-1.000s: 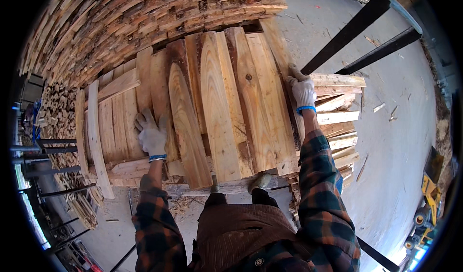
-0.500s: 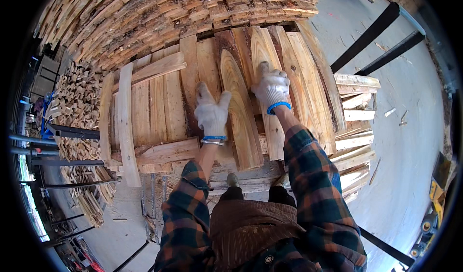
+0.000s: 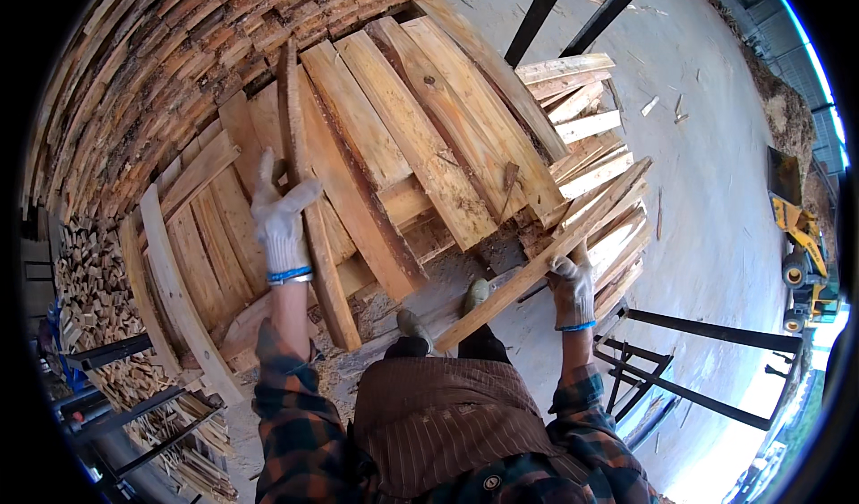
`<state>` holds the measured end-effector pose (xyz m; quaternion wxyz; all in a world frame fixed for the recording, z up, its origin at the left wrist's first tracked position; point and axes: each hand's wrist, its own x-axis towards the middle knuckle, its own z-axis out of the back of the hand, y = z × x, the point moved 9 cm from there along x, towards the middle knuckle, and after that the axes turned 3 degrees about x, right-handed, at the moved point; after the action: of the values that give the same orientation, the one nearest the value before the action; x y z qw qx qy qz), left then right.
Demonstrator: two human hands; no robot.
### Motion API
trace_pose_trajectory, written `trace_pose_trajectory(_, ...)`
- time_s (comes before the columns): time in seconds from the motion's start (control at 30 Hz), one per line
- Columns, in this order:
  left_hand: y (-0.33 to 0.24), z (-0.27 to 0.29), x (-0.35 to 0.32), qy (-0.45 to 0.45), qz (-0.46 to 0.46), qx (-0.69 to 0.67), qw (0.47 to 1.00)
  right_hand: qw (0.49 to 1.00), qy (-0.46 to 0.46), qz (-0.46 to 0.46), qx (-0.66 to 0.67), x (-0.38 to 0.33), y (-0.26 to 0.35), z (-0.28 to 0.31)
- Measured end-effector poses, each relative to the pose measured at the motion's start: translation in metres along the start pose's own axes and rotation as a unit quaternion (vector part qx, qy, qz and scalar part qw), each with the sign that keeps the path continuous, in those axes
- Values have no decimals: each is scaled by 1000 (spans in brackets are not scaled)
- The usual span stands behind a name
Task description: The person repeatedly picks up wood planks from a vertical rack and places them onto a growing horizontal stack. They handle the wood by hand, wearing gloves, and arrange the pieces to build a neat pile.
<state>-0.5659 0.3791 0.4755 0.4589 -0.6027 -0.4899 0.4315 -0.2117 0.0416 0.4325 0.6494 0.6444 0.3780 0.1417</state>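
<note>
Both my hands wear white knit gloves with blue cuffs. At the left, my left hand (image 3: 282, 222) grips a bark-edged board (image 3: 319, 267) that stands on its edge across the stack. Its thumb crosses over the board and its fingers are on the left side. Off to the right and nearer me, my right hand (image 3: 571, 291) is closed around a long narrow board (image 3: 506, 291), which slants from my boots up to the far right. Between them several flat boards (image 3: 367, 115) lie side by side on the stack, with gaps showing near the front.
A high wall of stacked boards (image 3: 197, 48) rises behind the stack. Cut wood pieces (image 3: 94, 280) are heaped at the left. More boards (image 3: 586, 128) jut out at the right, near black metal posts (image 3: 541, 12). A yellow loader (image 3: 801, 245) stands far right.
The view has swung to the right. Beside my left hand, a board has gone from flat to on edge. My right hand has left the flat boards and moved right and nearer, now holding a narrow board.
</note>
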Motion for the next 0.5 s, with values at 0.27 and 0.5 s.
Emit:
trace_pose_trajectory(0.27, -46, 128, -48, -173, -46, 582, 793, 997, -79, -2, 5, 26, -59, -67)
trace_pose_trajectory(0.5, -38, 133, -41, -194, 7, 680, 707, 991, -82, 3, 109, 46, -53, -95)
